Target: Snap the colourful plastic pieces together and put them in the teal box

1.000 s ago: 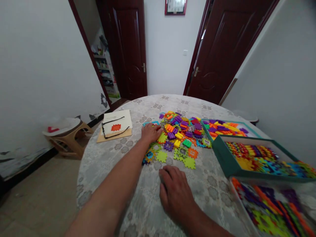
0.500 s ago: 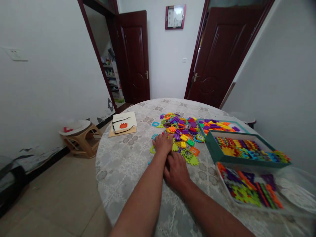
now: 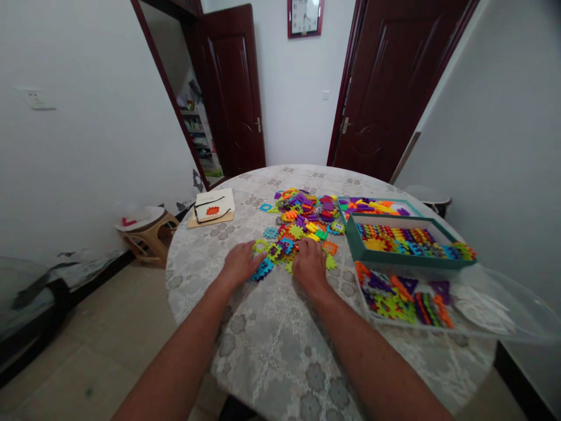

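On the round table lies a pile of colourful plastic building pieces [image 3: 302, 204], many with notched edges. My left hand [image 3: 239, 264] rests at the near left edge of the pile, fingers reaching out. Its fingertips are by a blue notched piece [image 3: 263, 269] and a yellow-green square frame [image 3: 260, 245]. On the near side of the pile, my right hand [image 3: 310, 266] has its fingers bent down among the pieces. What lies under those fingertips is hidden. Just right of it are an orange square piece [image 3: 330, 248] and a lime-green piece [image 3: 331, 262].
Right of the pile stand a green box [image 3: 363, 252] with sorted pieces, another box [image 3: 412, 206] behind it, and a clear plastic tray [image 3: 372, 318] in front. Glasses [image 3: 197, 216] and an orange piece [image 3: 213, 210] lie on a pale booklet [image 3: 225, 199] at left.
My hands were close together with the wrists crossing; now they are apart. The left hand has moved left and nearer, uncovering pieces in the pile. The camera view has shifted.
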Motion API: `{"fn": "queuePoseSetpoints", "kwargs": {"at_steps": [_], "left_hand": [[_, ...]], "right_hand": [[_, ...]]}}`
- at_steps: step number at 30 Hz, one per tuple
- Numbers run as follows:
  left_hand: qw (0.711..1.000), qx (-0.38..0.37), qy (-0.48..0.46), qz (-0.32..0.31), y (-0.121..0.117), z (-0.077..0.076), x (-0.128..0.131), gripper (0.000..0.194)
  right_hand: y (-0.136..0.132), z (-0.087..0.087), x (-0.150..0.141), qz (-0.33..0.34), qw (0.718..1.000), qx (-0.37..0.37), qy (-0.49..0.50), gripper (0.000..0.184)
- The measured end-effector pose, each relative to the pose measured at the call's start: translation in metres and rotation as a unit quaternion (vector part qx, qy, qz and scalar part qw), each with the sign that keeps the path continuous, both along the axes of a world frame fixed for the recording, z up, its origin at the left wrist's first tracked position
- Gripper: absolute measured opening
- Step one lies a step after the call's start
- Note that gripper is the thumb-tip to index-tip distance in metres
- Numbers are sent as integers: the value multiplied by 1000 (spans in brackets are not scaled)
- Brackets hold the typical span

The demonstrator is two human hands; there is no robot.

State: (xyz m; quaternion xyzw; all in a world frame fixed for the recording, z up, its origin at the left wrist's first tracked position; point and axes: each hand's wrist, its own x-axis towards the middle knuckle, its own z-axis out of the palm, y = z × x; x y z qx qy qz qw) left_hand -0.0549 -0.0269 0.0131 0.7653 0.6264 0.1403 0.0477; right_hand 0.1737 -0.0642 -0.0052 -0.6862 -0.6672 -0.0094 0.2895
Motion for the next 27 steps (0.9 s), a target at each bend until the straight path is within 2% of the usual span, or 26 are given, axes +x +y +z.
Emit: {"fn": "queuePoseSetpoints", "kwargs": {"at_steps": [3,5,11,15,18,23,25,27], "left_hand": [[1000,19,15,6,-18,-18,9,60],[999,38,-6,-2,-24,-22,25,55],[989,37,-135,-39,-25,-22,73,49],[967,36,-245,-61,-31,-20,88,46],[944,21,-326,-51,-37,-17,87,42],[901,-74,-426,-19,-28,-14,69,43],[903,-88,-420,-38,-20,-11,60,43],[924,-82,-368,-68,-14,-6,50,37]], "right_hand": [[1,1,6,1,1000,1,22,36],[1,1,10,15,999,4,42,36],[-13,-9,26,77,994,15,70,41],[-23,-14,34,120,988,26,92,44],[-25,-13,36,133,985,30,106,46],[-24,-10,38,131,983,47,121,42],[-25,-8,39,135,983,57,114,37],[-26,-5,38,145,983,60,98,32]]}}
